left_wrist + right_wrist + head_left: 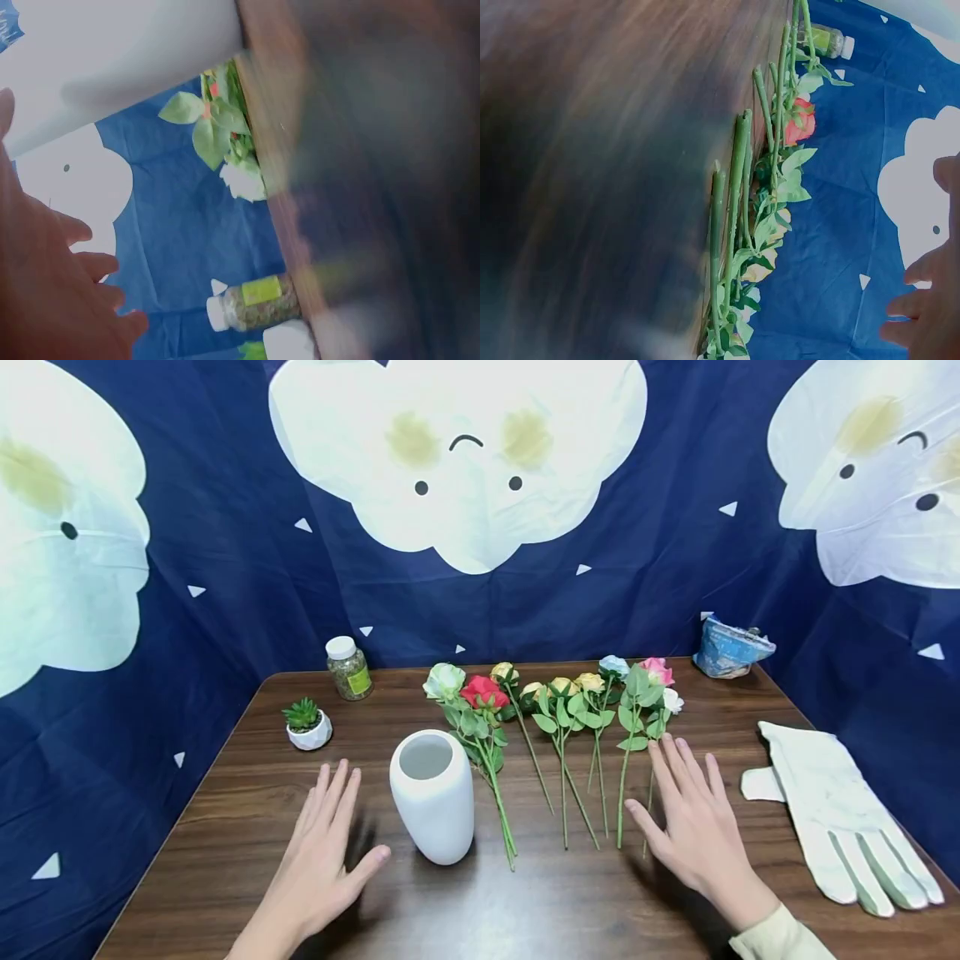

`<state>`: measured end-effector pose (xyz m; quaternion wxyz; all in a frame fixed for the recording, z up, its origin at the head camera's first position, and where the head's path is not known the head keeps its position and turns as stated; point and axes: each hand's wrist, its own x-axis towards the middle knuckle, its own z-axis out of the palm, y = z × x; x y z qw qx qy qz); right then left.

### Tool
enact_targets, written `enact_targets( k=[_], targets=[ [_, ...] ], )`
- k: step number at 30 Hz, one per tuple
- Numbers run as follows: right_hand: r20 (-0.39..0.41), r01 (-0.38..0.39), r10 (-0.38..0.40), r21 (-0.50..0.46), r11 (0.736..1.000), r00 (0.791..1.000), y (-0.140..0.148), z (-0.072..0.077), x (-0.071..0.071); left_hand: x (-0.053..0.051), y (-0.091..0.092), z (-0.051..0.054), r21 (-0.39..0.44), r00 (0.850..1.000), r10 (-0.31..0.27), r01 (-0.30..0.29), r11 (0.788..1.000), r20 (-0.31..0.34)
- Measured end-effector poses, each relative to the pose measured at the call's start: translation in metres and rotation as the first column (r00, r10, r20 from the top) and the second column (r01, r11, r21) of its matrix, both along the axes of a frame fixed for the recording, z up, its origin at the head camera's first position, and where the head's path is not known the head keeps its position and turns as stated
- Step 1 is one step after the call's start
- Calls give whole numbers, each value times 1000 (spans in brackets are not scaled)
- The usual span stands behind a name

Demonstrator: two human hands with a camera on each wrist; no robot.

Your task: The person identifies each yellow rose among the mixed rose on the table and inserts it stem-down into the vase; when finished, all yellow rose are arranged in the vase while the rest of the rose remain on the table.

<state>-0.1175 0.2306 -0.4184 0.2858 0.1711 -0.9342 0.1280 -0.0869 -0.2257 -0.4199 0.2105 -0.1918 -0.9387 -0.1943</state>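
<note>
A white vase [433,802] stands upright on the wooden table, its mouth bare of flowers. Left of it, the left hand [318,852] hovers palm down with straight fingers, apart from the vase. On the right, the right hand [697,827] is held the same way over the lower stems of the rightmost flowers and holds nothing. Artificial flowers lie in a row between and beyond the hands: a red rose [485,692], a pale green-white one [444,682], several yellow roses [564,687], a blue one [614,667], a pink one [657,672] and a white one [672,701].
A small potted succulent [308,725] and a white-lidded jar [349,668] stand at the back left. At the back right corner sits a blue crumpled bag [731,647]. White gloves [840,818] lie along the right edge. A blue cloud-print curtain [480,610] hangs behind the table.
</note>
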Motion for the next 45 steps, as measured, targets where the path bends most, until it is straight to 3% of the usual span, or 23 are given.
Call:
enact_targets(
  k=[4,11,21,26,30,35,37,39,45],
  targets=[
    [49,-8,9,-32,999,999,-2,3,-1,-8,7,3,110,997,-64,59,992,48],
    [93,-24,33,-92,995,995,-6,8,-5,-16,21,11,288,983,-161,129,949,90],
    [150,-26,50,-153,988,987,-12,7,-11,-27,37,16,436,965,-252,259,862,-74],
    [223,-13,68,-240,971,972,-13,10,-15,-30,40,17,494,956,-274,291,819,-108],
    [254,-23,114,-335,942,960,-11,12,-24,-35,42,18,514,954,-281,295,806,-107],
    [333,37,119,-429,903,935,-7,9,-32,-39,42,20,499,952,-292,297,814,-90],
    [380,71,133,-477,876,915,-7,9,-36,-40,41,22,488,950,-298,303,818,-90],
    [426,95,182,-553,828,886,-7,9,-44,-42,40,25,478,949,-301,308,823,-93],
    [509,202,394,-771,604,765,-3,6,-68,-43,38,31,464,952,-304,286,838,-39]
  ],
)
